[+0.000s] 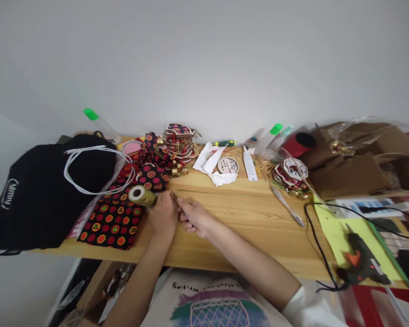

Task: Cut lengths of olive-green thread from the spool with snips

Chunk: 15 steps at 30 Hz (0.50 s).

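Observation:
My left hand (163, 215) rests on the wooden table (245, 218), fingers closed beside a spool of olive-gold thread (142, 195) lying on its side. My right hand (194, 216) sits right next to it, fingers pinched around a thin metal tool (174, 196) whose tip sticks up between the two hands. Whether the left hand also pinches something is hidden. A black fabric with red and green dots (113, 219) lies just left of the hands.
A black bag with white cords (44, 190) fills the left end. Stacked patterned ornaments with bells (177, 145), crumpled white paper (213, 165), a round label (228, 165), tweezers (286, 206), more ornaments (291, 175), cardboard boxes (354, 159) and a black glue gun (359, 261) lie around.

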{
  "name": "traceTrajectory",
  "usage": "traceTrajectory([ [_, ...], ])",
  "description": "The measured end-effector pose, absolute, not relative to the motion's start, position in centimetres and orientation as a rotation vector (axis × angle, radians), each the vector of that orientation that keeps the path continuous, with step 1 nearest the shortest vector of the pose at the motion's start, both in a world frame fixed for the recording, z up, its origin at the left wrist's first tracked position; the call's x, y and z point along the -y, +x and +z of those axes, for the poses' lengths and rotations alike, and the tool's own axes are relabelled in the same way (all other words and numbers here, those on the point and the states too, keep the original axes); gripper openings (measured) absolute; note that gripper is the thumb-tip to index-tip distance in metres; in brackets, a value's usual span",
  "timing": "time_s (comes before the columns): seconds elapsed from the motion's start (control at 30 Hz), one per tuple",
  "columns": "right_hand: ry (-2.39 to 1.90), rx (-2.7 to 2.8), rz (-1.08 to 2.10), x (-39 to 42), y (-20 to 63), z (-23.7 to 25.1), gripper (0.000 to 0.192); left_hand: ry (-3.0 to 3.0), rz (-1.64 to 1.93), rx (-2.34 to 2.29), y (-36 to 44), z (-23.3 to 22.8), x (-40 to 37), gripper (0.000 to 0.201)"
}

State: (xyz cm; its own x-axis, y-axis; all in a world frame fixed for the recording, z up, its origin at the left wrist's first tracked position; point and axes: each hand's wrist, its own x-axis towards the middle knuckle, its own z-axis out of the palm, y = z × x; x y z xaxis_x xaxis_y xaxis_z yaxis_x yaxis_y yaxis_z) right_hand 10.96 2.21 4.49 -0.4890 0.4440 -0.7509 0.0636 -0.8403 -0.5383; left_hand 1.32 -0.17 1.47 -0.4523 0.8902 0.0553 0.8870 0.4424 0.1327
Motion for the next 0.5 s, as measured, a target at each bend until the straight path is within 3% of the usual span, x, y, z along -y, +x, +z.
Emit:
traceTrajectory([
  [0.5,-1.502,1.067,2.336,-1.94,10.96,4.52,0.033,1.613,0.306,-2.604,1.3,1.62,0.12,0.03],
])
